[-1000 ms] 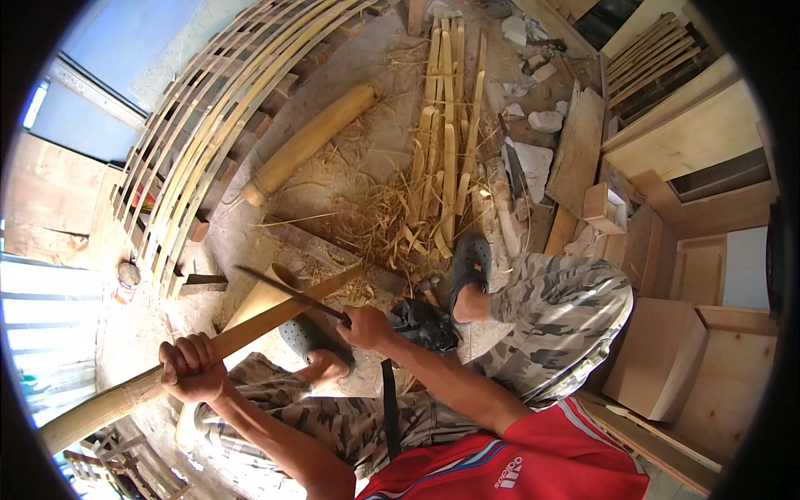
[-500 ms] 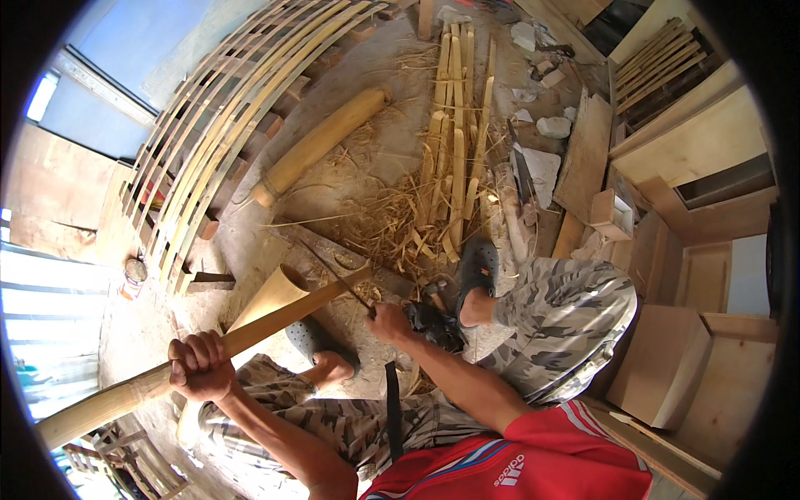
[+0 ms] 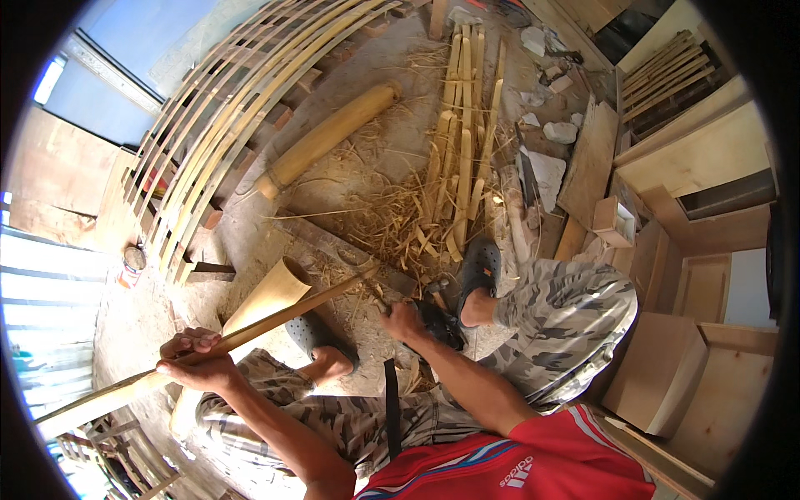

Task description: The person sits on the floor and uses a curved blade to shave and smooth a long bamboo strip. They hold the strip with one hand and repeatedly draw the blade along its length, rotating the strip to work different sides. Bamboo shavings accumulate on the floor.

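A long split bamboo strip (image 3: 283, 315) slants from the lower left up to the middle, its narrow edge turned up. My left hand (image 3: 198, 360) is closed round it, fingers curled over from the far side. Closed on the handle of a knife (image 3: 379, 302), my right hand (image 3: 402, 322) is close to the strip's far end. The knife's blade is foreshortened and hard to make out; whether it touches the strip I cannot tell. A wide hollow bamboo piece (image 3: 275, 293) lies just beyond the strip, by my left shoe.
Thin shavings (image 3: 400, 221) cover the floor ahead, beneath a bundle of split bamboo (image 3: 462, 142). A whole bamboo pole (image 3: 329, 137) lies left of it. Curved slats (image 3: 242, 108) rest on bricks at far left. A hammer (image 3: 437, 289) is by my right shoe; wooden cabinets (image 3: 667, 367) stand right.
My left hand has turned, its fingers shifting on the strip, which has rolled to show a narrower edge. The knife, earlier lying long across the strip, has swung and moved slightly right with my right hand.
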Demonstrator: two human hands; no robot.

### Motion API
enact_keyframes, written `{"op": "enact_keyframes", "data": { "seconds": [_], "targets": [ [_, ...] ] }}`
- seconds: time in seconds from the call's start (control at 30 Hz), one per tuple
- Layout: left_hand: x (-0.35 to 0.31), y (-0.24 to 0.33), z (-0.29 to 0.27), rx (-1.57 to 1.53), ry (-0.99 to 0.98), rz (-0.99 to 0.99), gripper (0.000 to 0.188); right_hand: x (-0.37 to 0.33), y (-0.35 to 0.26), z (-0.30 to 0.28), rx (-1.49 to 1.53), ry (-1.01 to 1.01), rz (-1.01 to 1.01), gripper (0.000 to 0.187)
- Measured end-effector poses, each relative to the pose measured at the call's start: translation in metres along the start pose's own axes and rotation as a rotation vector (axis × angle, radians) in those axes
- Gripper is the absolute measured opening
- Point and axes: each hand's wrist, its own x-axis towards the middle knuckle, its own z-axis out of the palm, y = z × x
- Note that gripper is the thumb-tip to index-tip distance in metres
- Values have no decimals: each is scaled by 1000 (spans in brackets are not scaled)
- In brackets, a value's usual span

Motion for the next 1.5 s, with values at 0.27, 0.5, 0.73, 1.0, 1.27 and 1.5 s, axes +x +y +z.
{"op": "enact_keyframes", "data": {
  "seconds": [0.27,0.5,0.73,1.0,1.27,1.5],
  "targets": [
    [1,1,9,32,0,24,47,-17,-81,-19,63,19,-320,32],
    [7,5,13,26,97,-70,37,-13,-21,-6,139,-5,-290,31],
    [5,4,19,0,31,-57,36,-4,-18,-15,-12,-79,-95,32],
    [6,7,30,0,81,-111,34,-9,-18,-17,74,-102,-58,34],
    [2,8,28,-51,19,-103,32,-63,-139,-62,34,-64,-415,37],
    [4,3,24,-123,-52,-80,32,-47,-98,-59,0,-31,-287,34]
  ]
}}
